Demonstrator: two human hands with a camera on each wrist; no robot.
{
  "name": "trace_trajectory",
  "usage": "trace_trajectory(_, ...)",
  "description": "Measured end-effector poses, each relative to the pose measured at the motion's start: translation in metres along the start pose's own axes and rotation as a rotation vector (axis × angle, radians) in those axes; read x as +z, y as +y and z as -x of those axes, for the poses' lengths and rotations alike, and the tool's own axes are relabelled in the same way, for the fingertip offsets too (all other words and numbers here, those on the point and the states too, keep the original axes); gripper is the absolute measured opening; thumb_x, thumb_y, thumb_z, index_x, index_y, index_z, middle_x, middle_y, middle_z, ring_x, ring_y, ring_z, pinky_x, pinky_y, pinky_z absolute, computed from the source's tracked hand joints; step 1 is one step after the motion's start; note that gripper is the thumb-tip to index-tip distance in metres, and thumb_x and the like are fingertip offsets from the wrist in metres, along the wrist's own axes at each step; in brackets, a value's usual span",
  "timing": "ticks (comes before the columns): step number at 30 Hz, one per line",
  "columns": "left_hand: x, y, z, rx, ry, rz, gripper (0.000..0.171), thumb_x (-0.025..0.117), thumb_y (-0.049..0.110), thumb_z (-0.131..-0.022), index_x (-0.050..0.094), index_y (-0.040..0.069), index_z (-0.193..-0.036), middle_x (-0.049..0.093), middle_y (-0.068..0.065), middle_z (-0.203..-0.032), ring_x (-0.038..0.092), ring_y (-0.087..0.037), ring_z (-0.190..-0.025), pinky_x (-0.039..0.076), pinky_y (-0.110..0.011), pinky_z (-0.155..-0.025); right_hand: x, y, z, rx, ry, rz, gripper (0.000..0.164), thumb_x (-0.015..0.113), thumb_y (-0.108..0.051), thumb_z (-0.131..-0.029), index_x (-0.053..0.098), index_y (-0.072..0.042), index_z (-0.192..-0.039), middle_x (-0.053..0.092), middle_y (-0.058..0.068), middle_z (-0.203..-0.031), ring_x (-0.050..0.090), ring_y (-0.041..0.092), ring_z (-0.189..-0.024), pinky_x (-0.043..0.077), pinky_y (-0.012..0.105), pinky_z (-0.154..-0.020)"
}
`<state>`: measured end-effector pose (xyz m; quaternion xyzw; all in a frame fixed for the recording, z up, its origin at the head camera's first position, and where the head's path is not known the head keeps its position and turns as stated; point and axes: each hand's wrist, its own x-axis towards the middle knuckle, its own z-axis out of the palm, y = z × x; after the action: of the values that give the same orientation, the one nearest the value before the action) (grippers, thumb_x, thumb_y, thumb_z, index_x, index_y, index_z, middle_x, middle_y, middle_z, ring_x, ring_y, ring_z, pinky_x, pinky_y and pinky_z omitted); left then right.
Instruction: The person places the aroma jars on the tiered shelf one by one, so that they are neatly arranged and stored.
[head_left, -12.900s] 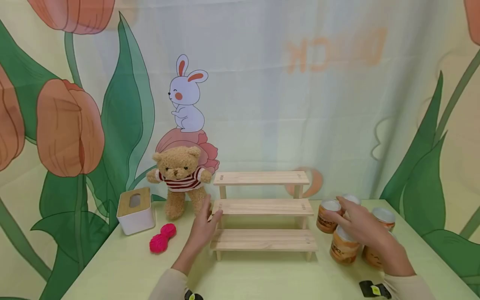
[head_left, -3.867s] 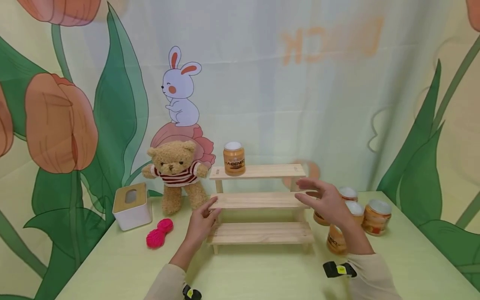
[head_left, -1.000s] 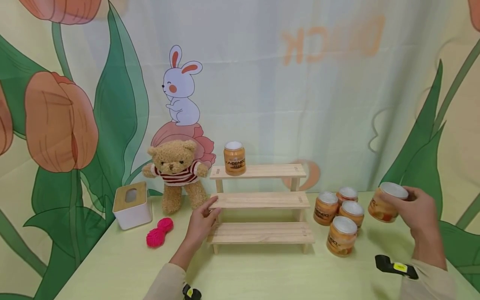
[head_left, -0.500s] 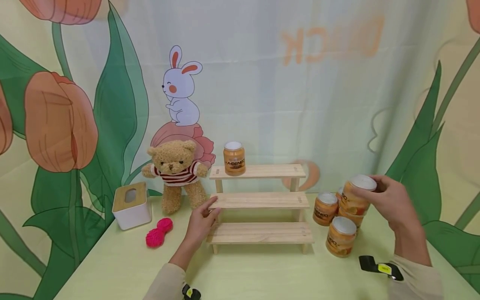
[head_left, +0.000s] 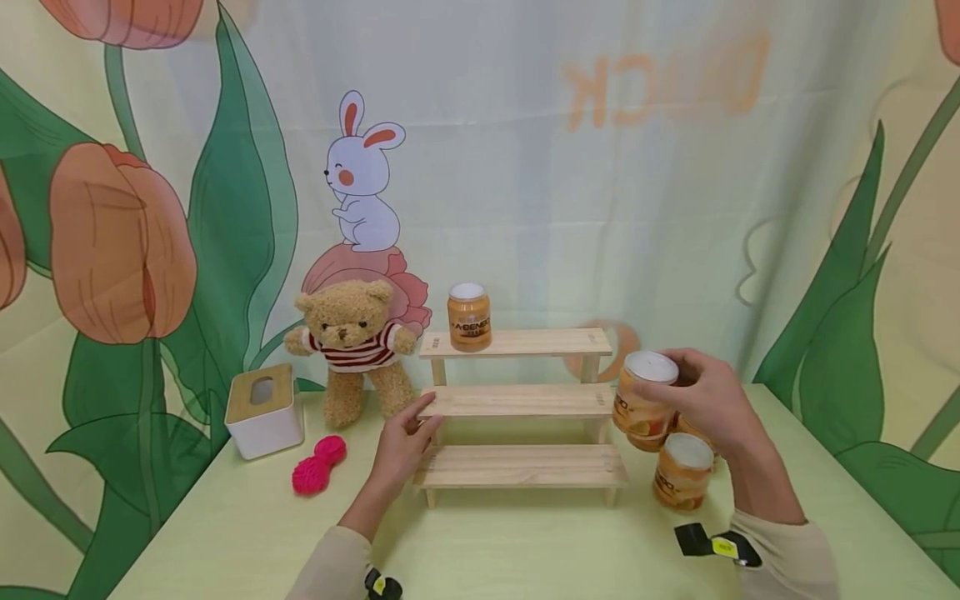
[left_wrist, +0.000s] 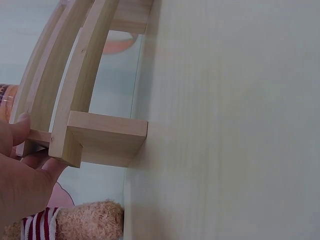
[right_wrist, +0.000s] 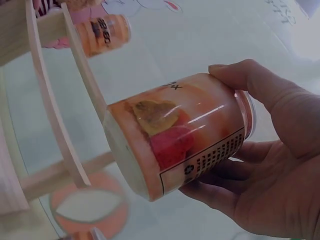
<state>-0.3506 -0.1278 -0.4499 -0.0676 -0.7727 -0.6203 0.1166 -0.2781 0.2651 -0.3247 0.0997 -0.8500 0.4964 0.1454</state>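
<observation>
A three-tier wooden display rack (head_left: 517,400) stands on the table. My left hand (head_left: 400,450) pinches the left end of its middle board; in the left wrist view the thumb is above and fingers are below the board. My right hand (head_left: 712,404) holds an orange-labelled jar (head_left: 641,408) with a pale lid, raised beside the rack's right end. Thumb and fingers wrap the jar near its lid in the right wrist view. Another such jar (head_left: 469,318) stands upright on the top board, toward the left. Further jars (head_left: 682,475) stand below my right hand, partly hidden.
Left of the rack a teddy bear (head_left: 352,354) in a striped sweater stands against the printed curtain (head_left: 510,192). A white tissue box (head_left: 266,425) with a wooden lid and a pink yarn bundle (head_left: 319,467) are on the tabletop (head_left: 510,550).
Earlier, a first jar came to stand on the top board. My right hand then lifted another from the right side and carried it left toward the rack. My left hand stays on the board.
</observation>
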Motion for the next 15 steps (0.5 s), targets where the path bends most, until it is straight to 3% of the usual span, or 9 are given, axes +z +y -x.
trace_trajectory(11,0.0,0.001,0.0,0.008,-0.009,0.014,0.047,0.066,0.015,-0.098,0.056,0.008,-0.143,0.052,-0.008,-0.072,0.038,-0.009,-0.058,0.032,-0.021,-0.049,0.042,-0.014,-0.002,-0.034,-0.114,-0.139,0.05,0.082,-0.021,-0.086,0.06,0.005,-0.122,0.064,0.019,-0.114,0.061,0.026,-0.097,0.054,0.03,-0.077)
trace_trajectory(15,-0.001,0.017,0.008,0.005,-0.018,0.016,0.046,0.065,0.011,-0.099,0.054,0.003,-0.143,0.054,-0.017,-0.074,0.039,-0.011,-0.059,0.032,-0.021,-0.05,0.053,-0.017,-0.003,-0.026,-0.118,-0.146,0.052,0.083,-0.023,-0.085,0.061,0.005,-0.123,0.065,0.017,-0.113,0.062,0.025,-0.097,0.053,0.029,-0.078)
